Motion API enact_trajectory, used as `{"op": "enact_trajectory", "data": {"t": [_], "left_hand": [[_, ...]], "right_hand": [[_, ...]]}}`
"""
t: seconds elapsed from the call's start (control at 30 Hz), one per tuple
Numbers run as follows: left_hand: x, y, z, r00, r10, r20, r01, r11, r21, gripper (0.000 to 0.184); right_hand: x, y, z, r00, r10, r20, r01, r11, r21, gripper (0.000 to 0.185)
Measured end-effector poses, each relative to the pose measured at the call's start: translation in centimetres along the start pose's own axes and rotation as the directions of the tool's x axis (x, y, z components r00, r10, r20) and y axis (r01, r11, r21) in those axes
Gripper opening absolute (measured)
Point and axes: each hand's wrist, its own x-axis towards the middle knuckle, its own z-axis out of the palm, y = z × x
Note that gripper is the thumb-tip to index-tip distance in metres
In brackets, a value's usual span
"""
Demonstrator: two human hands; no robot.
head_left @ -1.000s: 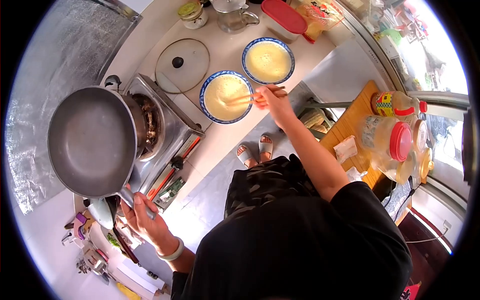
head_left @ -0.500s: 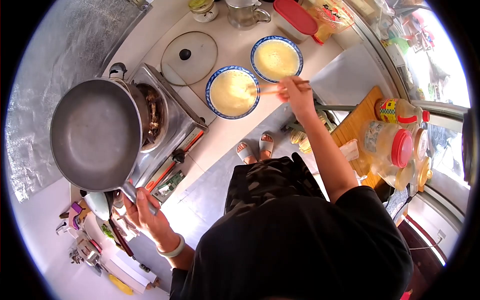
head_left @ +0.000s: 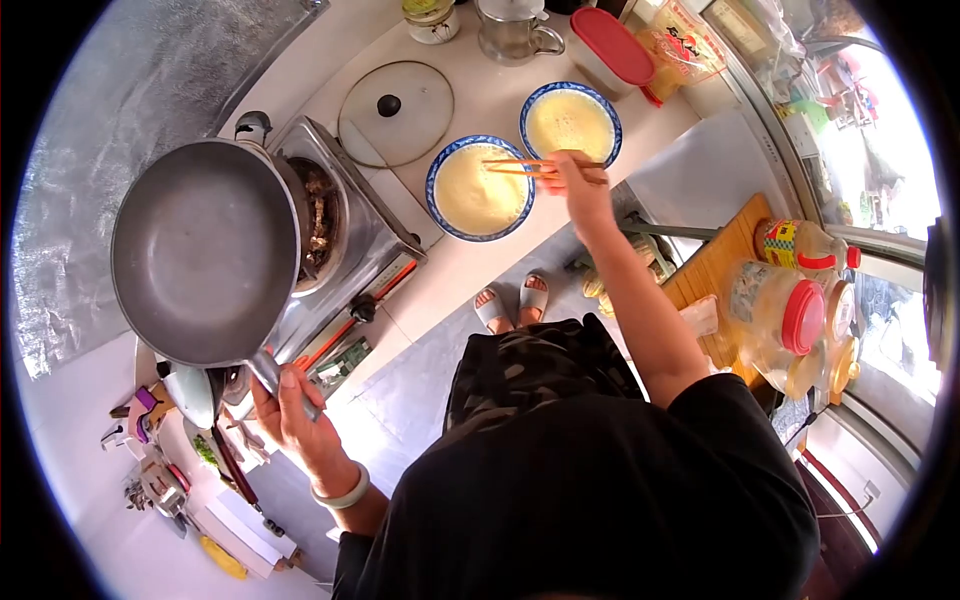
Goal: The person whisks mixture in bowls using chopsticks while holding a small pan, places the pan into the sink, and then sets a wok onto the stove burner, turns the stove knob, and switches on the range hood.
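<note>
My left hand (head_left: 297, 415) is closed around the metal handle of a dark frying pan (head_left: 205, 255), which is bare inside and covers part of the gas stove (head_left: 375, 225). My right hand (head_left: 580, 190) grips a pair of wooden chopsticks (head_left: 515, 167). Their tips reach over a blue-rimmed bowl (head_left: 480, 205) of pale yellow liquid, probably touching its surface. Just behind and to the right stands a second blue-rimmed bowl (head_left: 570, 122) with similar yellow liquid, its near rim close to my right hand.
A glass lid (head_left: 400, 115) with a black knob lies left of the bowls. Behind are a metal pitcher (head_left: 515, 35) and a red-lidded container (head_left: 612, 48). Large jars (head_left: 770, 300) crowd a wooden board (head_left: 700, 265) at right. Utensils hang at lower left.
My right hand has shifted slightly left with the chopsticks, which were smeared by motion in the near bowl before. The left hand still holds the pan; the whole view has shifted a little.
</note>
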Motion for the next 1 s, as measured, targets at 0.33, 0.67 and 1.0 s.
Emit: {"op": "enact_trajectory", "data": {"t": [0.33,0.67,1.0], "left_hand": [[0.4,1.0,0.3,1.0,0.02,-0.02,-0.019,0.999,0.036,0.032],[1.0,0.7,0.1,0.999,0.02,0.026,-0.02,1.0,0.007,0.031],[1.2,1.1,0.5,1.0,-0.001,0.028,0.002,1.0,-0.02,0.033]], "right_hand": [[0.3,-0.1,-0.9,0.999,0.044,-0.019,-0.044,0.999,-0.006,0.022],[0.4,-1.8,-1.5,0.999,-0.026,-0.046,0.024,0.998,-0.053,0.018],[0.1,-1.4,-2.7,1.0,0.004,-0.021,-0.007,0.991,-0.134,0.023]]}}
